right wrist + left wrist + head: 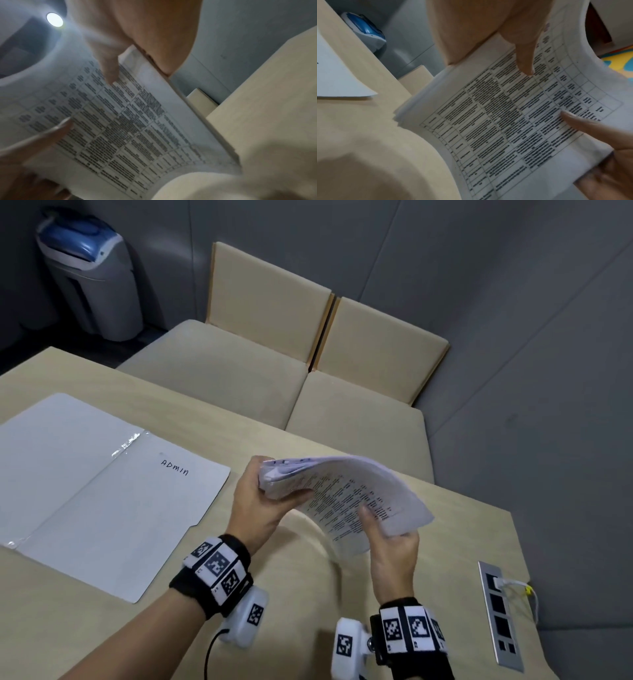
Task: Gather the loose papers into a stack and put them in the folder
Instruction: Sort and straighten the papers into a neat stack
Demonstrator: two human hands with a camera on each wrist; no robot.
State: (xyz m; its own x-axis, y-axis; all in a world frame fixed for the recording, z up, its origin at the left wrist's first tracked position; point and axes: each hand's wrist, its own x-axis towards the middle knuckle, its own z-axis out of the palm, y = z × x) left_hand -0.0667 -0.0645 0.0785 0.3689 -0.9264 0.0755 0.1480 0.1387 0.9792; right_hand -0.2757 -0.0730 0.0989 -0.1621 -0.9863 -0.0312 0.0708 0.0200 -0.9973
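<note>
A stack of printed papers (346, 491) bows upward above the table, right of centre. My left hand (265, 496) grips its left end, thumb on the printed face. My right hand (390, 529) grips the right end the same way. In the left wrist view the stack (496, 128) shows a text table, with my left thumb (525, 62) pressed on it. The right wrist view shows the same pages (130, 121) under my right thumb (109, 70). The white folder (102, 491), labelled ADMIN, lies open and flat on the table's left side, apart from the papers.
The beige table (308, 611) ends at the right by a metal socket strip (500, 614) with a white cable plugged in. Cushioned bench seats (239, 371) stand beyond the far edge. A grey and blue bin (89, 275) stands at the back left.
</note>
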